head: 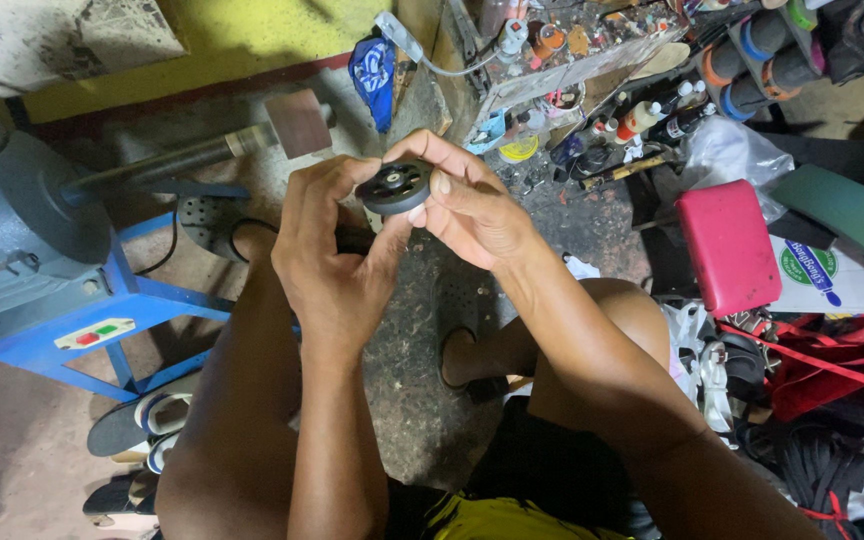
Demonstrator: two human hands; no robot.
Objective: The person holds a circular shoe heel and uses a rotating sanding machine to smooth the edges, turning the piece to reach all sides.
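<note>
Hands: our left hand (337,265) and right hand (472,205) both pinch the small black wheel (394,186).
Wheel: raised above our knees, right of the blue machine (32,270).
Care: we keep fingertips at its rim, steady.

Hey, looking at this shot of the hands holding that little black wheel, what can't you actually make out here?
Head view only:
- The far side of the black wheel: it faces away, and fingers of the left hand and right hand cover its rim.
- The blue machine: cut off by the left edge.
- The small bottles on the cluttered shelf: too small to tell their contents.
- The feet: hidden beneath the arms.
</note>
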